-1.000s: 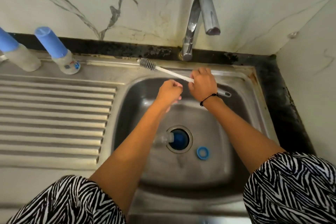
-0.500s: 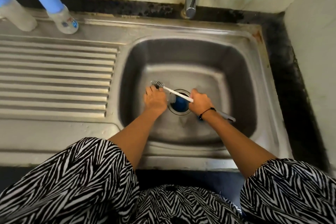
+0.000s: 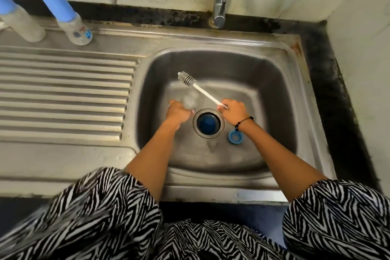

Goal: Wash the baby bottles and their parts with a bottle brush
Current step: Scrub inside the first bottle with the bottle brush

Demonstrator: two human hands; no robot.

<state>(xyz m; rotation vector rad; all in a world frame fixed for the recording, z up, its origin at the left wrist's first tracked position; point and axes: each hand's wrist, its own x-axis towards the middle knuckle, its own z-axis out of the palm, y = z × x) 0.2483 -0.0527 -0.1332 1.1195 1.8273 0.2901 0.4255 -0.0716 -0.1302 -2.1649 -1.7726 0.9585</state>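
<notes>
Over a steel sink [image 3: 213, 63], a clear baby bottle [image 3: 190, 101] is gripped in the left hand [image 3: 177, 113] and a bottle brush [image 3: 197, 87] in the right hand [image 3: 233, 112]; brush insertion likely follows, bristles needing alignment with the bottle mouth.

Bottle brush [image 3: 197, 88]: white handle, dark bristle head, angled toward upper left at frame centre. Clear bottle [image 3: 190, 101]: blurred, just below the bristles. Blue ring [image 3: 235, 137]: flat, right of centre. Two blue-capped bottles [image 3: 63, 12], upright, upper left.
</notes>
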